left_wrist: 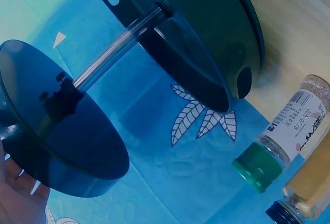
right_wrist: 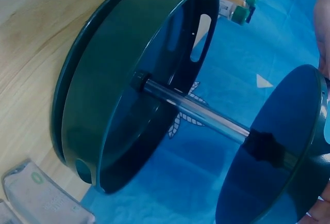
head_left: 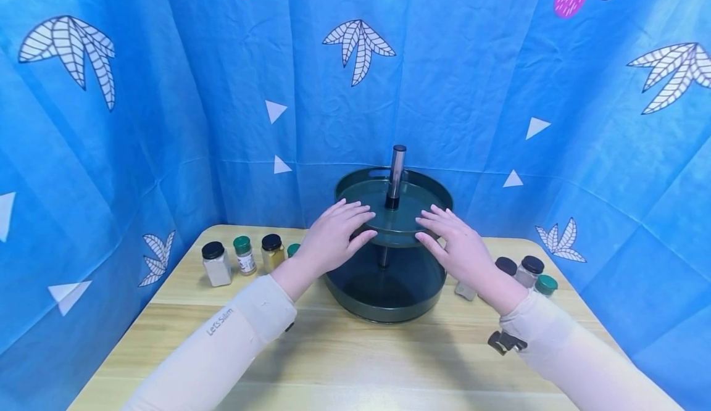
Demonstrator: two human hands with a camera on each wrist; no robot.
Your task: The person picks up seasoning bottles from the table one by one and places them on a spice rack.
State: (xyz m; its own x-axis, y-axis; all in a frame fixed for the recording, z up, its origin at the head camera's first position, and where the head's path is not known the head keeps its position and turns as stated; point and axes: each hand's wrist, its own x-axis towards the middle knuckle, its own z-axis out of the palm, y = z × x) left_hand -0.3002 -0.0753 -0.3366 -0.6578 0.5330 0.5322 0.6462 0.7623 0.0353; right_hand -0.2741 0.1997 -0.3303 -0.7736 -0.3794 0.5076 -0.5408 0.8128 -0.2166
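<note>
A dark green two-tier round tray stand with a metal centre pole [head_left: 397, 173] stands on the table. My left hand [head_left: 333, 232] is at the left front rim of its upper tray [head_left: 383, 238], fingers extended and thumb apart. Across from it, my right hand [head_left: 458, 244] is at the right front rim, its fingers likewise stretched out. Both wrist views show fingertips close against the upper tray's outer side; whether they press on it I cannot tell. Below, the lower tray [head_left: 389, 309] sits on the tabletop, with nothing visible in it.
Left of the stand are several spice jars, including a black-capped white one [head_left: 217, 265], a green-capped one [head_left: 245, 255] and a yellowish one [head_left: 272, 252]. More jars [head_left: 531, 270] stand at the right, partly behind my right forearm. A blue patterned curtain [head_left: 355, 108] surrounds the wooden table [head_left: 366, 368].
</note>
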